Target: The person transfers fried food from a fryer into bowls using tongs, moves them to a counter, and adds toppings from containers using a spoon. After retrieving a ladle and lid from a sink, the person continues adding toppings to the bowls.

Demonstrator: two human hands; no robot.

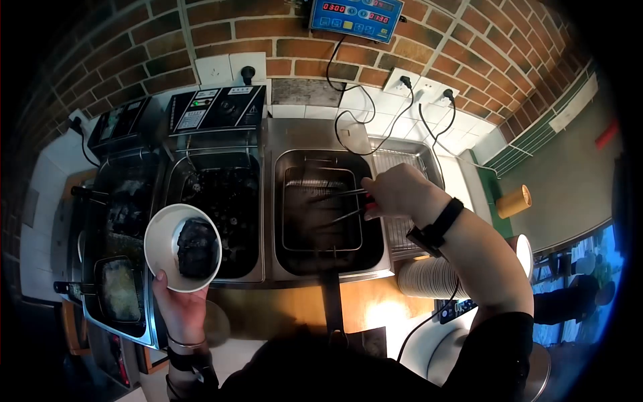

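Observation:
A white paper bowl [161,244] is in my left hand [181,311], whose fingers grip it from below and the side. Inside the bowl lies a dark, almost black piece of food [197,248]. My right hand [400,191] is closed on a pair of tongs [348,216], their arms spread and pointing left. The tongs' tips are blurred over a wire fryer basket [358,231], which sits in the rightmost steel fryer well [380,258]. Whether the tips hold anything cannot be made out.
Left of it, a fryer of dark bubbling oil [231,201] runs behind the bowl. Further left, another fryer holds a basket of pale food [120,291]. Stacked bowls [429,278] lie below my right forearm. Cords hang from wall sockets below a timer [355,19].

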